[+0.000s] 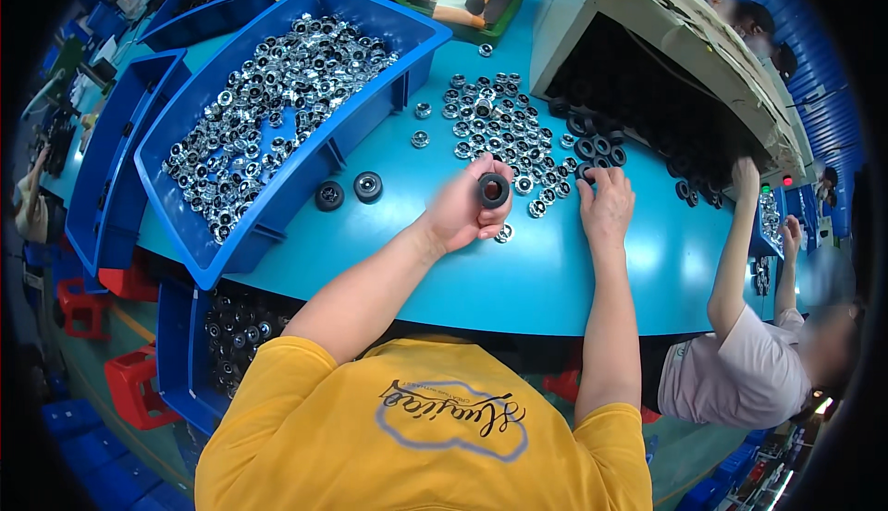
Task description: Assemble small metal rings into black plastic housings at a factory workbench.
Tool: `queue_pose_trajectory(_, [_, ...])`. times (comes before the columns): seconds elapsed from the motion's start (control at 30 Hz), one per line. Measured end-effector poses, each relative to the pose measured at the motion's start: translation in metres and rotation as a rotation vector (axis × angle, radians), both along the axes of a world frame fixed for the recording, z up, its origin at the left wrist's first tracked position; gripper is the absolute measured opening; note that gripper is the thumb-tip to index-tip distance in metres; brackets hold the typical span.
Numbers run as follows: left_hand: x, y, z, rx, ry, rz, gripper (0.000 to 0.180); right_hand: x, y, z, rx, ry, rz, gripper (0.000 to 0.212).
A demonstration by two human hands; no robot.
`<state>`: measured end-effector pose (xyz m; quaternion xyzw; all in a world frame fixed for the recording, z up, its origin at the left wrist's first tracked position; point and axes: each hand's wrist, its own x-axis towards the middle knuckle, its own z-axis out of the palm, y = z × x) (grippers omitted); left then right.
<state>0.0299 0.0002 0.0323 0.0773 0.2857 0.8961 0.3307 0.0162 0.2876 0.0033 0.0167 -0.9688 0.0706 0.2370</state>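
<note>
Left hand (460, 210) raised above teal tabletop (518, 280), fingers pinching black rubber wheel (493, 190) upright for inspection. Right hand (606, 204) flat, fingers loose, reaching black wheels (599, 148) beside scattered silver bearings (490, 123). Blue bin (277, 187) of bearings within left reach.

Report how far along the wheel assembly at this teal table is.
Done, it seems: two black wheels with metal centres stand apart beside the blue bin. In hand: the left hand pinches a black wheel, while the right hand reaches into the loose black rings. Left: many silver bearings lie scattered on the table, and the bin holds plenty more silver parts.
</note>
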Motion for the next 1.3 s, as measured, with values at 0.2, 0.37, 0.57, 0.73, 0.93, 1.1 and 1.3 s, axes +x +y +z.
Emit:
queue_pose_trajectory(0.2, [-0.001,0.000,-0.002,0.022,-0.020,-0.004,0.045,0.002,-0.002,-0.002,-0.083,0.093,0.012,0.019])
queue_pose_trajectory(0.37, [-0.001,-0.001,-0.004,0.029,-0.013,-0.019,0.047,0.004,-0.007,0.001,-0.267,0.139,0.030,0.018])
queue_pose_trajectory(0.57, [-0.001,0.001,-0.004,0.049,0.031,0.033,0.048,0.003,-0.003,-0.001,-0.310,0.195,0.003,0.019])
queue_pose_trajectory(0.73, [-0.003,0.000,-0.008,0.086,0.010,0.021,0.034,0.003,0.006,-0.003,-0.309,0.215,0.002,0.022])
queue_pose_trajectory(0.93, [-0.005,0.001,-0.011,0.070,0.067,0.072,0.024,0.001,0.013,-0.003,-0.284,0.217,-0.059,0.020])
queue_pose_trajectory(1.1, [-0.004,0.004,-0.011,-0.019,0.151,0.162,0.018,-0.006,0.038,0.009,-0.228,0.229,-0.178,0.021])
queue_pose_trajectory(1.3, [-0.001,0.004,-0.008,-0.128,0.240,0.182,0.028,-0.035,0.042,0.031,-0.224,0.006,-0.095,0.041])
